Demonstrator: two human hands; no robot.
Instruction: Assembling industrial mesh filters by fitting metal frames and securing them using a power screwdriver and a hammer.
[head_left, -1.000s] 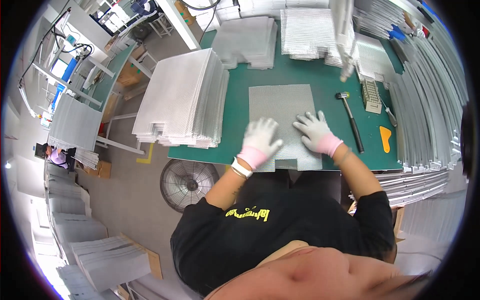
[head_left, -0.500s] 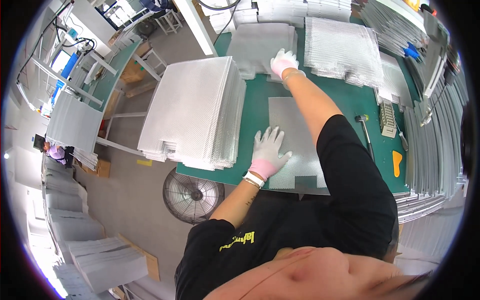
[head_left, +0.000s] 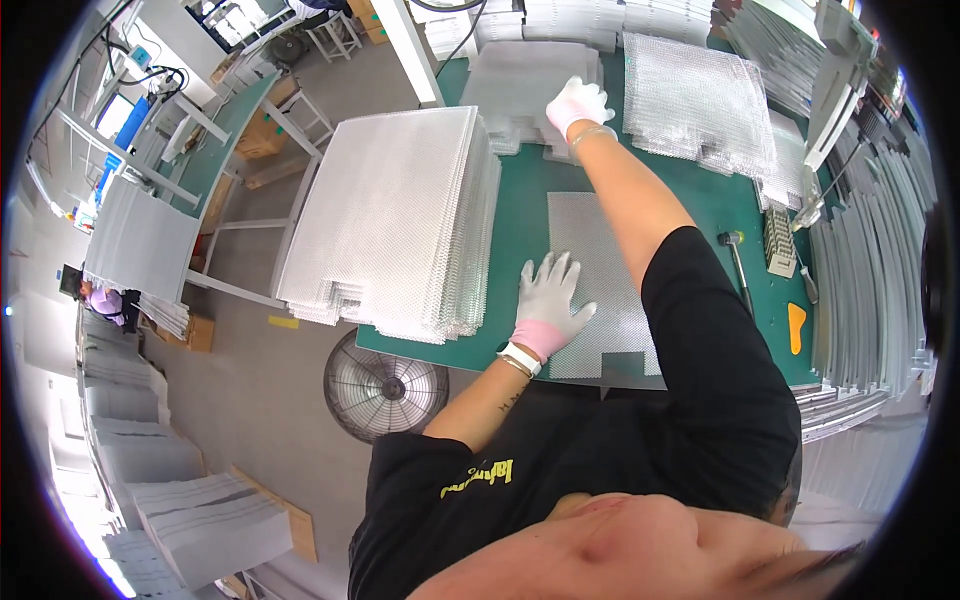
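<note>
A grey perforated mesh sheet (head_left: 583, 228) with a notch in its near edge lies before me on the green table. My left hand (head_left: 550, 308), in a white glove with a pink cuff, rests on its left edge, fingers spread. My right hand (head_left: 580, 106), gloved alike, reaches far forward to the right side of a stack of grey mesh sheets (head_left: 525, 85). Its fingers are curled, and what they hold, if anything, is hidden. At the left, a tall stack of pale mesh sheets (head_left: 385, 200) stands at the table's edge.
Another mesh stack (head_left: 695, 100) lies at the back right. On the right side of the green table (head_left: 690, 200) are a hammer (head_left: 737, 265), a metal block (head_left: 780, 240), a screwdriver (head_left: 808, 285) and an orange-yellow tool (head_left: 796, 328). A floor fan (head_left: 388, 388) stands below left.
My right hand has shifted slightly right and away, and its fingers are more curled. My left hand stays on the sheet's left edge. The whole view has shifted a little.
</note>
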